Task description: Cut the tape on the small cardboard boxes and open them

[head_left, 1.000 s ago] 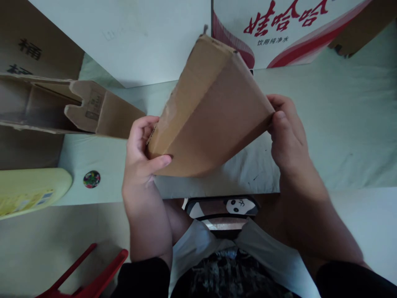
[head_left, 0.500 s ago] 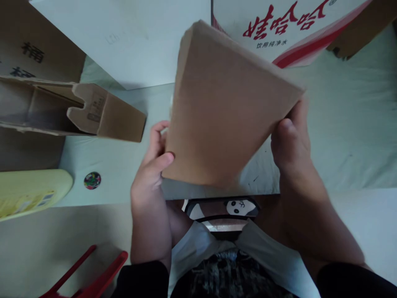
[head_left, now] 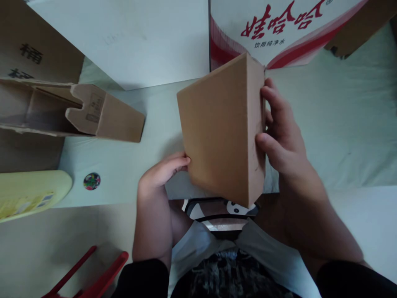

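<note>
A plain brown cardboard box (head_left: 218, 128) is held up tilted between both hands, over the front part of the covered table. My left hand (head_left: 167, 167) grips its lower left edge, with the thumb on the near face and the other fingers partly hidden behind. Against the narrow right side, my right hand (head_left: 282, 128) has its thumb and fingers bent round the far edge. The underside of the box and whatever is behind it are out of sight.
Big white cartons (head_left: 161, 41) stand at the back, one with red lettering. On the left are an opened cardboard box (head_left: 120, 118), a pale yellow bottle (head_left: 34, 192) and a small round patterned disc (head_left: 92, 181). Red bars (head_left: 102, 277) show at the lower left.
The cardboard box has been turned, so its narrow side now faces right. My right hand has shifted up and left along that side; my left hand has moved slightly right.
</note>
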`<state>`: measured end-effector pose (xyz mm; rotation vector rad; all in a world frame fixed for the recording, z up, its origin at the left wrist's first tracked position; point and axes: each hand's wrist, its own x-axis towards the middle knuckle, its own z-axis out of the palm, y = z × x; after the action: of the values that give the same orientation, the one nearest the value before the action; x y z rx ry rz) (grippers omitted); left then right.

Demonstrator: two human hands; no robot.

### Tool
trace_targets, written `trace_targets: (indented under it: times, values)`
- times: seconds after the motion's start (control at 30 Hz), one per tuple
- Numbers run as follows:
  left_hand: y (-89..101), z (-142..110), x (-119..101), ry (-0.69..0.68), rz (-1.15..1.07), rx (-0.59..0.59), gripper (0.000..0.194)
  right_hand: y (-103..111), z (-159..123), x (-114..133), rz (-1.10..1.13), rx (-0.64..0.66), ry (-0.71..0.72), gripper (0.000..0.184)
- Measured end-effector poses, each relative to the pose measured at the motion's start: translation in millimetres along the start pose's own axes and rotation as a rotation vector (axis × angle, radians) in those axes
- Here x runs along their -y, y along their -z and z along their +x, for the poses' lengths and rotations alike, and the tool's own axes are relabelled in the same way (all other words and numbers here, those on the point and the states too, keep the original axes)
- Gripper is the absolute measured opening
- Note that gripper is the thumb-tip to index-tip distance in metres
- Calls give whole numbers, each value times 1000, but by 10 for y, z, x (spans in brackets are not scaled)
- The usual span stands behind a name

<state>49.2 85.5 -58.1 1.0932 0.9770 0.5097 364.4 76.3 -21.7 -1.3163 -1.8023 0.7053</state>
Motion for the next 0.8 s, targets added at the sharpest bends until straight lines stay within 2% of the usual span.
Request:
trace_targets:
  times: [0.07, 0.1, 0.2, 0.23, 0.3, 0.37, 0.43, 0.5, 0.53, 0.57, 0.67, 0.73, 0.8]
  values:
    - [-8, 39, -1, 52, -15, -53, 29, 17, 25, 32, 2, 44, 14, 82]
    - [-17, 54, -7, 75, -21, -80, 33, 21, 38, 45, 2, 64, 19, 79]
    - [-45, 90, -17, 112, 0, -176, 67, 6, 66, 57, 8, 98, 35, 68]
    - [-47, 103, -11, 95, 32, -208, 71, -8, 71, 51, 18, 109, 44, 64]
    - [-29, 133, 20, 19, 126, -249, 63, -42, 77, 30, 39, 140, 63, 59]
    - [12, 164, 57, -80, 241, -294, 44, -79, 79, 8, 50, 176, 73, 58]
    - [49, 176, 68, -259, 313, -461, 28, -117, 75, -9, 44, 208, 78, 58]
    - [46, 153, 28, -615, 289, -724, 23, -160, 66, -20, 31, 214, 86, 58]
    - [24, 128, -12, -807, 252, -827, 23, -185, 59, -23, 29, 203, 95, 58]
    - [-10, 97, -60, -998, 209, -877, 25, -211, 51, -26, 29, 184, 102, 57]
    - [-139, 14, -207, -1010, 267, -727, 29, -282, 29, -24, 35, 139, 111, 56]
    - [-200, -5, -266, -992, 353, -648, 32, -311, 20, -11, 53, 194, 126, 57]
    - [-212, 1, -286, -889, 500, -563, 35, -320, 20, 4, 86, 272, 156, 57]
